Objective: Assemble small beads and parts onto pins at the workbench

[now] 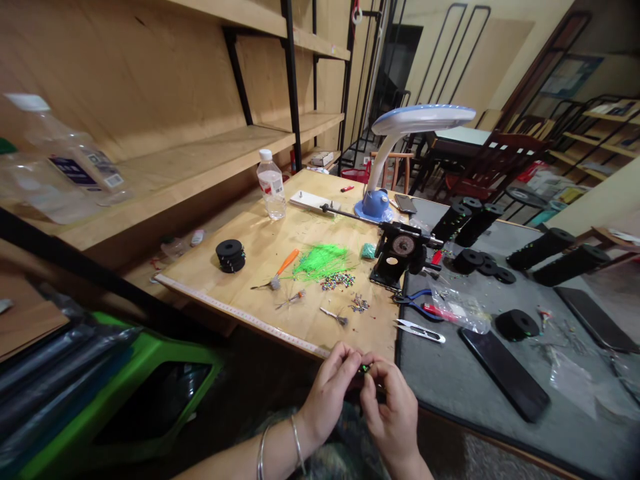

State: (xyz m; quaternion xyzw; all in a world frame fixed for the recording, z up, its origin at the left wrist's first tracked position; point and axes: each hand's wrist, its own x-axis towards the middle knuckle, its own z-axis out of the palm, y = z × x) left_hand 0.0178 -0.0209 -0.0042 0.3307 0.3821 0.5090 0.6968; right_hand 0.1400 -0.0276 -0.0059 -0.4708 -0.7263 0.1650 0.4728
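Just off the table's near edge, my left hand (335,381) and my right hand (389,400) meet with fingertips pinched together. Between them shows a small dark piece with bright green specks (365,368); the fingers cover most of it, so its kind cannot be made out. On the wood beyond lie a pile of mixed coloured beads (338,281), a bundle of bright green strands (323,261), an orange-handled tool (287,262) and a bunch of fine wire-like pieces (341,320). Thread snips (420,330) rest to the right of the hands.
A black hand-cranked machine (397,250) stands mid-table before a blue-and-white lamp (375,203). Black foam spools (517,325) and a dark phone (505,373) lie on the grey mat at right. A water bottle (271,187) stands near the shelf (200,167). Blue-handled pliers (417,303) lie by the machine.
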